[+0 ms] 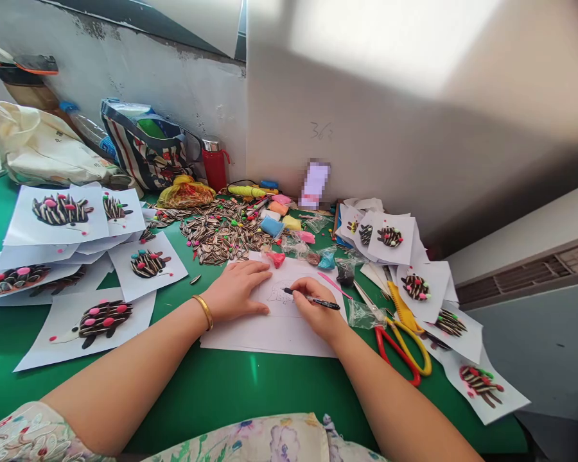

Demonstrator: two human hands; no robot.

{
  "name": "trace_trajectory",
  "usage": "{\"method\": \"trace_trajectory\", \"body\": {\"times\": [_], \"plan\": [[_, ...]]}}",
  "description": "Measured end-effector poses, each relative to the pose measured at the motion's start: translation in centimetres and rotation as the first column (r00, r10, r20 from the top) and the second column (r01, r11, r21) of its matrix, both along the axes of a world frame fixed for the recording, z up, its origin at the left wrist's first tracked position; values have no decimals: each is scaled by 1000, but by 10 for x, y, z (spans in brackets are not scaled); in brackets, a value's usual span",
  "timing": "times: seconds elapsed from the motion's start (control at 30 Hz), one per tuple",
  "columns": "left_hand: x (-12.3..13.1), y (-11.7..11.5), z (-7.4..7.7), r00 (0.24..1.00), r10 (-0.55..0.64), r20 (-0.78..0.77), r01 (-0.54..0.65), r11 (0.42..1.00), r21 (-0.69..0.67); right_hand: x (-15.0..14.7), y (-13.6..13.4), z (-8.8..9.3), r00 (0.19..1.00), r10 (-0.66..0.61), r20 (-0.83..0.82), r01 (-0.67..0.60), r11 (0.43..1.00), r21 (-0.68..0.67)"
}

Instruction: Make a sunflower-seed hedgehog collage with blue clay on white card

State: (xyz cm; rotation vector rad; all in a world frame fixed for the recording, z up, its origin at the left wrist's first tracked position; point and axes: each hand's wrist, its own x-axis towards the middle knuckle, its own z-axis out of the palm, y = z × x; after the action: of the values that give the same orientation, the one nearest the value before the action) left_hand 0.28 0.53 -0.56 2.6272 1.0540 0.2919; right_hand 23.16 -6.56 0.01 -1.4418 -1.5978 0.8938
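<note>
My right hand [313,307] grips a black pen [324,301], its tip over a small line drawing [278,292] on white paper [270,333]. The drawing looks like a hedgehog outline, partly covered by my hand. My left hand [238,289] lies flat on the sheet's left side, fingers stretched out and holding nothing. Just beyond the sheet are a bag of red clay [274,258], a bag of blue clay [326,258] and a dark bag [345,273]. Scissors with red and yellow handles [404,350] lie right of my right hand.
A heap of striped sunflower seeds [221,231] covers the back middle of the green table [183,398]. Seed-and-clay hedgehog pictures lie left [103,321] and right [390,237]. Behind stand a red flask [214,167], a striped bag [144,144] and a blurred-out phone-like object [315,185].
</note>
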Motion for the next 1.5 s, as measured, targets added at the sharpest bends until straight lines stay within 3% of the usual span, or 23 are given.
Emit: {"method": "trace_trajectory", "body": {"times": [0.2,0.6,0.87,1.5], "plan": [[0,0,0,1000,2,-8,-2,1000,3,16,12,-3,994,-111,-21,112,992,49],[0,-1,0,1000,-4,-22,4,1000,9,21,15,-11,992,-122,-40,124,991,42],[0,0,1,999,-2,-33,3,1000,12,21,18,-9,982,-187,31,186,982,44],[0,0,2,999,15,-43,-14,1000,21,22,21,-13,986,-164,30,162,985,60]]}}
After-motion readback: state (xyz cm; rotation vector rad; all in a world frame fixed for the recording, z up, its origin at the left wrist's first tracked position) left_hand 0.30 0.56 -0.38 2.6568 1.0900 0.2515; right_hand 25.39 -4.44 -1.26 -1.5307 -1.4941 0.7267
